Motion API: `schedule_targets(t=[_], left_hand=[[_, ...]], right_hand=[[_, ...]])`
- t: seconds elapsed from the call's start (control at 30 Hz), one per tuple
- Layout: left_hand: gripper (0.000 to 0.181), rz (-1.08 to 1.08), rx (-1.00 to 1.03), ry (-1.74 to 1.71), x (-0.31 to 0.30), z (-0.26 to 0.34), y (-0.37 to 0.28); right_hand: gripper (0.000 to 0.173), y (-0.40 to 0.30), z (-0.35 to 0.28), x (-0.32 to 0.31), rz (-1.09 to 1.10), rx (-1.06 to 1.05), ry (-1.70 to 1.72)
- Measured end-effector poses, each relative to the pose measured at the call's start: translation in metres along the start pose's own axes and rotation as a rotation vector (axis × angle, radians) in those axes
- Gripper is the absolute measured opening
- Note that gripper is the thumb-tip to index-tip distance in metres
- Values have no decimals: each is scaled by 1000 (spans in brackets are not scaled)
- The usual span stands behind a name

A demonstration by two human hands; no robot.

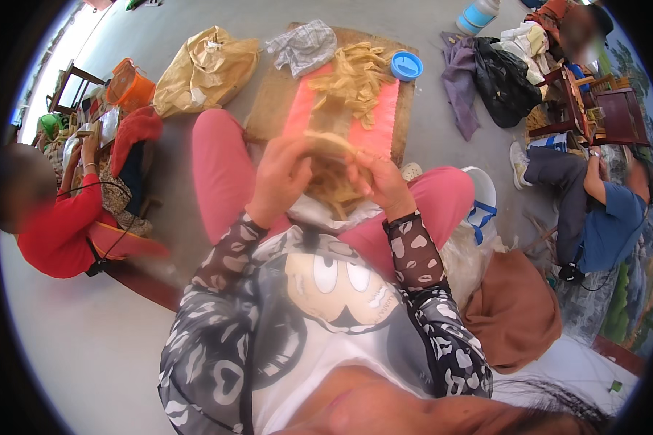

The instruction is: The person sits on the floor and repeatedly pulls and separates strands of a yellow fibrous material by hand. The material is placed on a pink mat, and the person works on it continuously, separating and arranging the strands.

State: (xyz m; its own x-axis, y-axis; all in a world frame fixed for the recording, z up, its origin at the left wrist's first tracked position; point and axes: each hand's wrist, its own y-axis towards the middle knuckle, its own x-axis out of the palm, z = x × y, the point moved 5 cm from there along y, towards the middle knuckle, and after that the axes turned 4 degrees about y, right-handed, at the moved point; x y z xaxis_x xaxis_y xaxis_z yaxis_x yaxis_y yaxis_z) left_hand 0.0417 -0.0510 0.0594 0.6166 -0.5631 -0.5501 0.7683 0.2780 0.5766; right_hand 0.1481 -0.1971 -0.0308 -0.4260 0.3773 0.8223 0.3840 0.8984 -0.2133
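My left hand (283, 176) and my right hand (382, 179) are raised above my lap. Between them runs a curved, pale yellow strip of plant fibre (329, 142), pinched by the fingers at both ends and partly blurred. Below it, more tan strips (334, 187) lie bunched over a white plastic sack (305, 210) between my knees. Beyond my hands, a heap of dry tan husks or leaves (353, 79) rests on a pink cloth (378, 117) spread over a wooden board (269, 106). A blue bowl of liquid (406, 66) stands at the board's right edge.
A checked grey cloth (303, 46) lies on the board's far edge, left of which sits a tan sack (204, 70). At right are a white bucket (481, 185), a brown cloth bundle (514, 312) and a black plastic bag (503, 81). Other people sit on both sides, one in red sleeves (65, 234).
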Motion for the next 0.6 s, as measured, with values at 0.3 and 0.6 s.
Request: schedule_targets(t=[0.3, 0.6], left_hand=[[26, -371, 72, 321, 28, -17, -16], [18, -407, -1003, -815, 56, -72, -46]], right_hand=[[25, 2, 27, 12, 68, 197, -609], [31, 15, 42, 17, 103, -435, -1001]])
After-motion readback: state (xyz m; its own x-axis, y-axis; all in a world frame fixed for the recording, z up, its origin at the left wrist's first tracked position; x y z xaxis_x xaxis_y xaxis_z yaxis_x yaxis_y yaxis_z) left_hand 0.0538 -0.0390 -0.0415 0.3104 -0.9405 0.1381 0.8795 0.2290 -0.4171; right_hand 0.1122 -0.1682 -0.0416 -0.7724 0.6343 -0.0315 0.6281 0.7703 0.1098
